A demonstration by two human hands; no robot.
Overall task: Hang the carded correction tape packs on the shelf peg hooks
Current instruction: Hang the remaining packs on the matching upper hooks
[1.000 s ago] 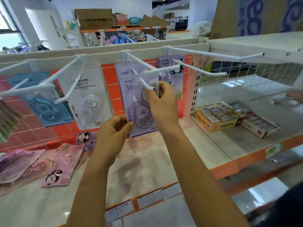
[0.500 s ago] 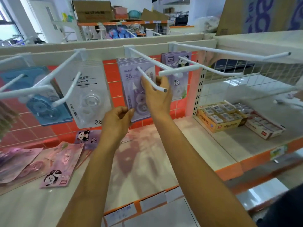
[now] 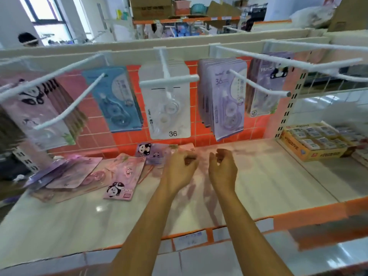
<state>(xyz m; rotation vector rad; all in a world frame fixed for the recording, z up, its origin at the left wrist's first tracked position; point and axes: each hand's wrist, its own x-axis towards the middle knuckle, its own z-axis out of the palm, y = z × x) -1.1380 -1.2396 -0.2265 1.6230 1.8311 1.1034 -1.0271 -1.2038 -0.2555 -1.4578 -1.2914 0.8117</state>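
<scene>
**Fig. Hands lowered to the shelf after a lavender pack is hung**

A second ago we held a lavender pack at its peg, right hand at the card's top and left hand at its lower edge. Both hands have since dropped and now hover low over the shelf (image 3: pixel 278 176). The left hand (image 3: pixel 180 168) and the right hand (image 3: pixel 223 169) sit side by side, just apart. Each grip is empty, with the fingers loosely curled.

The lavender packs (image 3: pixel 226 108) hang as one stack at the back of their peg hook (image 3: pixel 260 85). We read this as that pack placed and one cycle finished. The likely next step is a fresh pick, since loose stock remains on the shelf:

- a purple panda pack (image 3: pixel 152 154) just beyond the left hand
- a pink panda pack (image 3: pixel 124 176) to its left
- a fanned pile (image 3: pixel 65 174) farther left

Motion blur keeps us from telling whether the left hand touches the card corner beside it.

Other pegs carry blue packs (image 3: pixel 117 100), a clear pack marked 36 (image 3: pixel 167 108), a panda pack at right (image 3: pixel 266 86) and pink panda packs (image 3: pixel 35 108) at far left. A yellow box (image 3: pixel 318 150) of small items stands well to the right.

The white hooks and the bars above them jut toward us over the hands. We judge that any lifted card must pass between them and be threaded on from a hook's tip.
</scene>
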